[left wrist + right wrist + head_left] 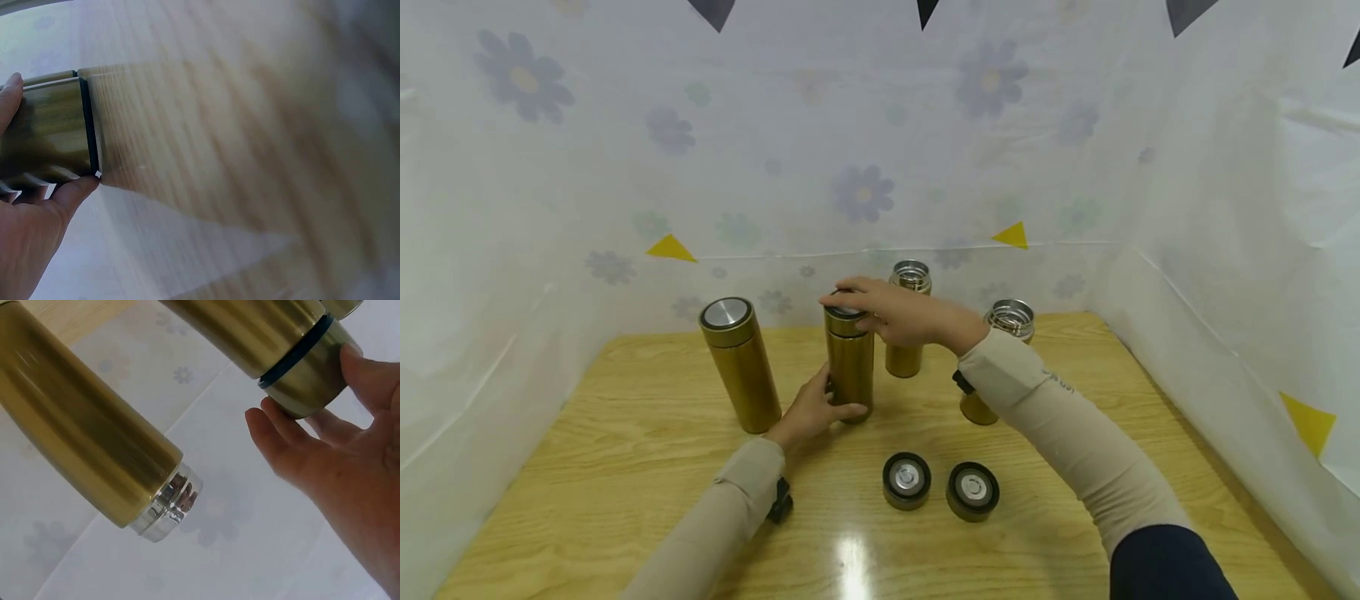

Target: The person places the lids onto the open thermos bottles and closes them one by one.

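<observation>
A gold thermos (pixel 851 367) stands upright near the middle of the table. My left hand (pixel 812 410) holds it low down, thumb and fingers around its base; in the left wrist view the thumb and fingers lie on its gold wall (pixel 47 131). From above, my right hand (pixel 902 312) grips the lid (pixel 309 378) of this thermos with thumb and fingers around its side. A dark ring shows between lid and body in the right wrist view. Behind the right hand stands a lidless thermos (pixel 904 358) with a bare steel neck.
Left of the hands stands a lidded gold thermos (pixel 745 379). A second lidless thermos (pixel 979 408) is partly hidden behind the right forearm. Two loose lids (pixel 906 481), undersides up, lie nearer on the wooden table (pixel 625 492). Flowered white sheeting (pixel 865 133) surrounds the table.
</observation>
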A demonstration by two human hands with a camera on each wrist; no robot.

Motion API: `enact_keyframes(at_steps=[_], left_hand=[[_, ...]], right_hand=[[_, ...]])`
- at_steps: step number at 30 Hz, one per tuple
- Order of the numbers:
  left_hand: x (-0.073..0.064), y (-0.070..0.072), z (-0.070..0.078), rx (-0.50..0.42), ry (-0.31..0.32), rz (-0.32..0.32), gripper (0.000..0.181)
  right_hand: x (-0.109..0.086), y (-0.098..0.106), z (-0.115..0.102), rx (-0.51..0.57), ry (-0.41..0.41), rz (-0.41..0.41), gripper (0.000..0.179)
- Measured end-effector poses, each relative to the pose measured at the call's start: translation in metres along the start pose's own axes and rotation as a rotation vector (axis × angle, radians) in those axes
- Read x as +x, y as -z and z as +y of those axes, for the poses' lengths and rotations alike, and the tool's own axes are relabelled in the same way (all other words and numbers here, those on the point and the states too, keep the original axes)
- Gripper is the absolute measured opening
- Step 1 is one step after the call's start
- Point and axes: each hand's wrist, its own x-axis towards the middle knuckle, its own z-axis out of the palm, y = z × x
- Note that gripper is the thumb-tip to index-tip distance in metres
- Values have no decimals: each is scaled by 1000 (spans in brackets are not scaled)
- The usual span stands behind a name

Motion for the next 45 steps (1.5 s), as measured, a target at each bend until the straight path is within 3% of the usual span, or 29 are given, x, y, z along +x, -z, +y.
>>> enact_keyframes(at_steps=[9,15,21,27,35,39,41,45], left_hand=[[0,0,-1,-3,-7,-1,89],[1,0,-2,0,-16,7,87],[1,0,-3,-22,-22,-1,85],[1,-2,-5,9,-7,14,88],[2,-1,-7,45,13,24,89],[1,-1,-6,46,11,21,89],[1,-1,-6,43,12,21,89],[1,-2,-5,36,11,21,89]], right_hand=[[1,-11,2,-69,-24,111,52],[-2,-17,-3,-43,-138,216,57],[2,-29,-4,-99,-235,381,61],[5,-43,-4,-104,-269,540,63],[6,-51,-4,-179,-255,641,62],[5,-52,-6,-249,-244,599,64],[3,-49,-7,-248,-234,501,66],[-2,-35,-6,-115,-181,232,62]])
